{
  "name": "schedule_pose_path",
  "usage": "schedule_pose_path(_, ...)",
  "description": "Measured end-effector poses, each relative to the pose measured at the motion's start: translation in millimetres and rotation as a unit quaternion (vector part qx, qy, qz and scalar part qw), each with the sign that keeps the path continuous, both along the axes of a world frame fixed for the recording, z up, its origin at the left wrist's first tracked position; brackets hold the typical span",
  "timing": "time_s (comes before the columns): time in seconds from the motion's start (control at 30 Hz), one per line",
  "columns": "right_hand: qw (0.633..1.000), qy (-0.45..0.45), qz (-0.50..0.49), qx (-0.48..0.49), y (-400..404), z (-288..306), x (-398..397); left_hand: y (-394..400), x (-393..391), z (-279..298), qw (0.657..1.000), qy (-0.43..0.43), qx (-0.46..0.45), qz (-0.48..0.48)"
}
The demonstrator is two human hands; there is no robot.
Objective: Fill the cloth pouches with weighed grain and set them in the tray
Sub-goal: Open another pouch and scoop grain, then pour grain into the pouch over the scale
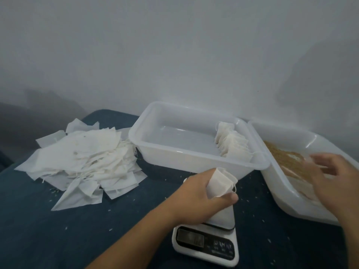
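My grain sits in the tilted white plastic tub [291, 200], with my right hand [334, 177] spread loose above it. My left hand [202, 197] has its grip curled round a small white cloth pouch [219, 183] over the white digital scale [207, 243]. Looks feather-light and floppy, so I'd hold the mouth's rim.

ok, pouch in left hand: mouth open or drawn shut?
Open. The pouch gripped by the left hand shows a gaping top edge, drawstring hanging loose.

dark blue table [48, 230], scattered grains [246, 200]
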State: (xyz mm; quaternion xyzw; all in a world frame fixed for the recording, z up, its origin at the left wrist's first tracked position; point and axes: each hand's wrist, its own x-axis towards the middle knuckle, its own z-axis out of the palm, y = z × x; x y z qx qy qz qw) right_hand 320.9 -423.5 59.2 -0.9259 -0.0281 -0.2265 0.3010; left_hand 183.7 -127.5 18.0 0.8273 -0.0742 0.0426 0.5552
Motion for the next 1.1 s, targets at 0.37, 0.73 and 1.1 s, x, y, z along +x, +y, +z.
schedule_pose_path(0.37, 0.914, 0.318, 0.061, -0.246, -6, 13, 38, -4, 0, -3, 1.0, -0.025, -0.006, 0.004)
schedule_pose_path(0.73, 0.872, 0.325, 0.04, -0.364, 12, 0, 66, -4, 1, -4, 0.998, -0.015, -0.055, -0.007)
schedule_pose_path(1.1, 0.883, 0.302, -0.007, -0.358, -59, 64, 61, -1, 3, -7, 0.994, 0.026, -0.106, -0.016)
